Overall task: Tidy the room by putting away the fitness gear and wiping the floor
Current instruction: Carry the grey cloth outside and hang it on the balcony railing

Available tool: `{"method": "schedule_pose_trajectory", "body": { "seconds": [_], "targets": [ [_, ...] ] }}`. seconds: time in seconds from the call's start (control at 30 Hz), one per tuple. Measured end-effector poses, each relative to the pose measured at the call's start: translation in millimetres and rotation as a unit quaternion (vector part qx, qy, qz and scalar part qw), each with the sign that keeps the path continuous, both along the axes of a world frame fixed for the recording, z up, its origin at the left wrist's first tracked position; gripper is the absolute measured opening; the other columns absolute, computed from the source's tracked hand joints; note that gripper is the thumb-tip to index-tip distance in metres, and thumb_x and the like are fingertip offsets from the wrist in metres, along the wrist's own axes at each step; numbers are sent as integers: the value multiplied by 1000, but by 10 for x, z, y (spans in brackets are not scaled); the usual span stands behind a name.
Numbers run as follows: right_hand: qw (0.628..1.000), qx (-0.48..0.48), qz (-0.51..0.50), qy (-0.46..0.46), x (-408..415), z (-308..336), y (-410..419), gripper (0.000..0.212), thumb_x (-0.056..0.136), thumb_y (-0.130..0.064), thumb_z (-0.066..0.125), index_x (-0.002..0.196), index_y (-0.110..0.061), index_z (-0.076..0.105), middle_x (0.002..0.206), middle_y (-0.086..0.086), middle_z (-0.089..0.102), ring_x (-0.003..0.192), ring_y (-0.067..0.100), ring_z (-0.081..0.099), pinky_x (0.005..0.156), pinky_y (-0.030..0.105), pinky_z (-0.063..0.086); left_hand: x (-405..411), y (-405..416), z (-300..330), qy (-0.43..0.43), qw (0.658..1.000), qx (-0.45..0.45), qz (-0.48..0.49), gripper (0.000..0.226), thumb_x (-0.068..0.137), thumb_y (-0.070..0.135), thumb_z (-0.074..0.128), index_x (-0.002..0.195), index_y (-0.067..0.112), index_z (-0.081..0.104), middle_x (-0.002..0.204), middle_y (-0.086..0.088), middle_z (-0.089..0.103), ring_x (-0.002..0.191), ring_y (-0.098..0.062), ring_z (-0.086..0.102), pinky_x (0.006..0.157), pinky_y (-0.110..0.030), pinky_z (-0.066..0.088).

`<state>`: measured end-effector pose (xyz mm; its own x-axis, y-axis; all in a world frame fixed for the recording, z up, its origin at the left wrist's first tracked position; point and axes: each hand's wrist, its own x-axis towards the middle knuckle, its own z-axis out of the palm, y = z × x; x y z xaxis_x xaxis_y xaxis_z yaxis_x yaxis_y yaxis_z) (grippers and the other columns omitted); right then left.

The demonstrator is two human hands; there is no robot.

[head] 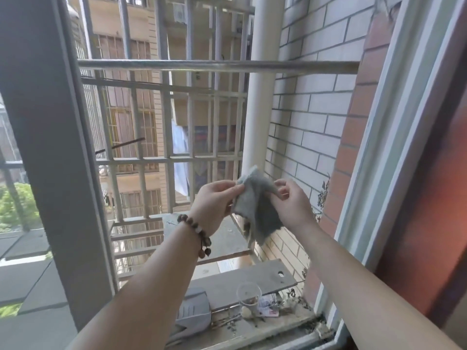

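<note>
A tiled outer wall (310, 109) of pale and red brick fills the right side, with a white drainpipe (260, 97) running down beside it. A metal security grille (161, 160) closes off the open window, and a round horizontal rail (202, 65) crosses it near the top. The grey window frame (45, 147) stands on the left. Beyond the bars is an apartment block with its own barred windows.

Below, a flat grey board (240, 279) with a hole near one end lies across the bottom of the grille. On the sill (265, 327), among dry plant scraps, stands a clear plastic cup (249, 296), upright, with a crumpled wrapper (269, 306) just beside it. A grey plastic object (193, 311) lies at the left of the cup; I cannot tell what it is.

Both arms reach out through the window opening. The grey cleaning cloth (257, 210) hangs in the air between the hands, outside the sill and above the board. The left hand (214, 205) pinches its upper left edge; the right hand (290, 200) pinches its upper right corner. The hands are close together, the cloth drooping below them. A beaded bracelet (197, 231) circles the left wrist.
</note>
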<state>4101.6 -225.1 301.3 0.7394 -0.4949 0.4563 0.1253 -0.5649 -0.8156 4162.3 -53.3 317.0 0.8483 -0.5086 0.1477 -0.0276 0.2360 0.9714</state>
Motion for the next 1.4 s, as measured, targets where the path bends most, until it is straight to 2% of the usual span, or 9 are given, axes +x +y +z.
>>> {"method": "schedule_pose_trajectory", "body": {
  "seconds": [0.13, 0.27, 0.33, 0.47, 0.67, 0.77, 0.9, 1.1, 1.4],
  "targets": [
    [996, -35, 32, -77, -136, 118, 105, 28, 87, -36, 65, 106, -18, 58, 105, -2, 58, 97, 10, 56, 71, 7, 41, 42, -81, 159, 37, 999, -12, 25, 24, 80, 13, 72, 100, -1, 69, 92, -15, 70, 78, -22, 70, 71, -33, 59],
    [977, -45, 204, -40, -270, 165, 285, 50, 77, -55, 67, 116, -27, 54, 112, -12, 59, 100, -1, 57, 78, 13, 50, 88, -131, 192, 17, 998, 20, 53, 42, 60, 32, 84, 94, 8, 75, 97, -15, 73, 94, -30, 70, 85, -45, 56],
    [980, -80, 174, -47, -209, 141, 291, 50, 76, -49, 71, 117, -25, 56, 110, -12, 61, 98, 0, 58, 79, 18, 53, 111, -156, 206, 28, 998, 12, 55, 39, 65, 25, 81, 97, 3, 73, 98, -16, 72, 90, -28, 70, 78, -39, 58],
    [989, -72, 86, -99, -85, 171, 214, 8, 88, -20, 66, 95, -16, 68, 87, -4, 69, 80, 4, 65, 68, 20, 55, 109, -175, 249, 41, 998, -23, 39, 23, 83, 6, 69, 103, -6, 67, 94, -22, 71, 74, -26, 71, 62, -28, 58],
    [985, -100, 124, -63, -51, 217, 176, 40, 76, -45, 74, 101, -16, 65, 92, -7, 67, 83, 3, 64, 70, 17, 52, 149, -180, 247, 58, 997, -51, 27, 19, 85, 3, 67, 102, -7, 68, 91, -20, 70, 72, -24, 69, 61, -26, 57],
    [983, -146, 76, -87, -2, 195, 190, 16, 84, -29, 72, 95, -17, 69, 84, -7, 69, 75, 2, 62, 67, 14, 50, 160, -168, 223, 38, 997, -52, 30, 17, 87, 2, 65, 99, -9, 68, 87, -22, 69, 72, -26, 69, 63, -29, 59],
    [989, -52, 87, -105, 23, 289, 119, 8, 87, -19, 68, 82, -16, 74, 72, -5, 70, 68, 8, 64, 61, 18, 52, 228, -98, 180, 24, 997, -17, 77, 20, 83, 6, 70, 100, -4, 69, 94, -18, 72, 85, -27, 72, 78, -36, 58],
    [977, 143, 145, -56, 57, 627, -41, 12, 80, -10, 73, 69, -15, 73, 65, 5, 69, 65, 19, 62, 64, 32, 54, 271, -13, 91, -137, 949, 187, 212, 8, 84, 14, 71, 91, 11, 70, 91, -6, 70, 81, -14, 67, 70, -24, 57],
    [981, 123, 148, -1, 54, 747, 30, 11, 77, -11, 77, 77, -2, 70, 68, 8, 69, 60, 16, 65, 56, 27, 53, -126, -279, 257, -309, 934, 121, 130, 34, 73, 36, 78, 98, 15, 67, 88, 3, 70, 83, -8, 67, 77, -25, 57]
  ]
}}
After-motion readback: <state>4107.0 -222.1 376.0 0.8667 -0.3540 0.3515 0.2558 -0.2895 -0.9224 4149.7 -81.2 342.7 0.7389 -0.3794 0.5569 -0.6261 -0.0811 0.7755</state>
